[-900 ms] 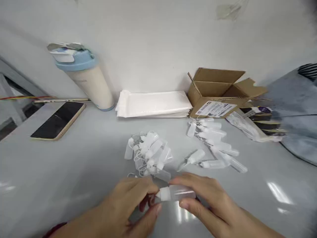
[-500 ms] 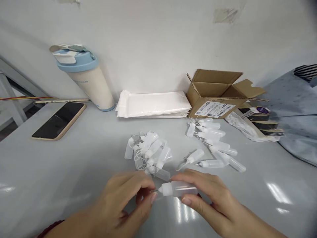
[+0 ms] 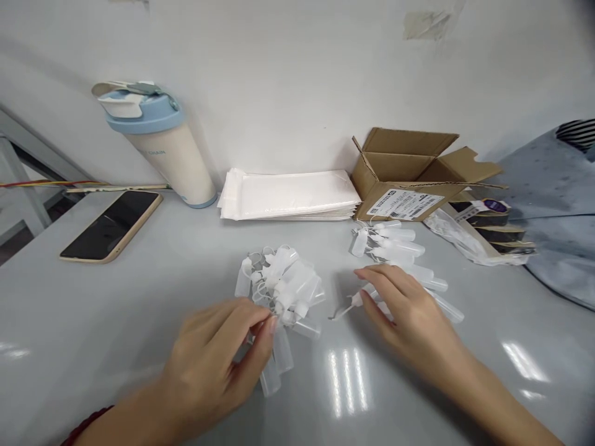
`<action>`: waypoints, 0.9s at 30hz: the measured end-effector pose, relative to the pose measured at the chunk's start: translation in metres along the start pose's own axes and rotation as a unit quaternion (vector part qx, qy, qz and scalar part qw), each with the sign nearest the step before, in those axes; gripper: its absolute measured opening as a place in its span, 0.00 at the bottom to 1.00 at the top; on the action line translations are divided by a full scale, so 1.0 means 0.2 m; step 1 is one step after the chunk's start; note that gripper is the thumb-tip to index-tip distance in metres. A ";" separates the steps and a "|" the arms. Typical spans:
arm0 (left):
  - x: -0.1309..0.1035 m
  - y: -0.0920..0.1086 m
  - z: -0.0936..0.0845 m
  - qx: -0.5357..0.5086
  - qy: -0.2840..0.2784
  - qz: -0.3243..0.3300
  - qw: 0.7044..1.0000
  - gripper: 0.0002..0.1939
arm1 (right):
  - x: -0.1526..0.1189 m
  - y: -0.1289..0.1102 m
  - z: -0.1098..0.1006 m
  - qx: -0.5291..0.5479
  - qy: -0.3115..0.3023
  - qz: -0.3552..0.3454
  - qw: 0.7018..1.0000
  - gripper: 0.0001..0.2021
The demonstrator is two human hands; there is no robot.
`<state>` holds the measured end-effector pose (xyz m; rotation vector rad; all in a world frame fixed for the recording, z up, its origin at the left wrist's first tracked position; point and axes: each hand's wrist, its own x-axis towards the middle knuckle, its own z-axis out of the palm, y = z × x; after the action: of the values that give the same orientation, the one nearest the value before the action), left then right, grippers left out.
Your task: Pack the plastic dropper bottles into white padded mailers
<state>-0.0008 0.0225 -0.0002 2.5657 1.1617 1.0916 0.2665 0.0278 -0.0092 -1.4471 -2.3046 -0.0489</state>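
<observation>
Small translucent bottles with white tips and looped cap strings lie in a pile [image 3: 292, 282] at the middle of the table. My left hand [image 3: 267, 319] is pinched at the pile's near edge, with bottles [image 3: 281, 353] hanging or lying just below its fingertips; the exact part it grips is too small to make out. More bottles [image 3: 400, 248] lie in a second group on the right. Over the near-left part of that group is my right hand [image 3: 395, 303], thumb and fingers apart, beside a single bottle [image 3: 367, 292] that it partly covers.
An open cardboard box [image 3: 404, 198] stands at the back right, beside a packet with dark items [image 3: 497, 235]. White padded envelopes [image 3: 288, 195] are stacked against the wall. A tumbler [image 3: 162, 142] and a phone [image 3: 111, 226] are on the left. A person's blue-grey clothing [image 3: 553, 204] shows at far right.
My right hand has let go of the bottle it held and moved up and right to the other group. My left hand has shifted slightly left and up, with bottles now beneath its fingertips.
</observation>
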 end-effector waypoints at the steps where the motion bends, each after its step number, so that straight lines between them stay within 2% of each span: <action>1: 0.00 0.00 0.01 0.019 0.001 0.005 1.000 0.06 | 0.00 0.02 0.00 -0.021 -0.013 0.000 1.000 0.11; 4: -0.01 -0.01 0.04 0.039 -0.023 0.006 0.999 0.06 | 0.00 0.06 -0.01 -0.022 -0.091 -0.001 0.996 0.13; 6: -0.01 -0.01 0.04 0.035 -0.034 -0.002 0.999 0.09 | -0.01 0.06 -0.03 -0.011 -0.122 -0.004 0.992 0.14; 10: 0.00 0.00 0.03 0.039 -0.051 -0.020 0.998 0.16 | -0.01 0.05 -0.06 -0.014 -0.126 -0.008 0.992 0.16; 14: -0.01 0.00 0.02 0.046 -0.039 -0.017 0.998 0.19 | -0.01 0.04 -0.08 0.016 -0.156 -0.008 0.988 0.17; 23: -0.01 0.02 0.01 0.003 -0.058 -0.001 0.998 0.18 | -0.02 0.04 -0.08 0.034 -0.187 -0.008 0.982 0.18; 27: -0.01 0.02 0.02 -0.009 -0.047 0.009 0.999 0.18 | -0.04 0.06 -0.09 0.046 -0.193 -0.017 0.980 0.20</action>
<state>0.0024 0.0185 -0.0030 2.5868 1.1047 0.9694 0.2852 0.0223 0.0026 -1.4739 -2.5947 0.3531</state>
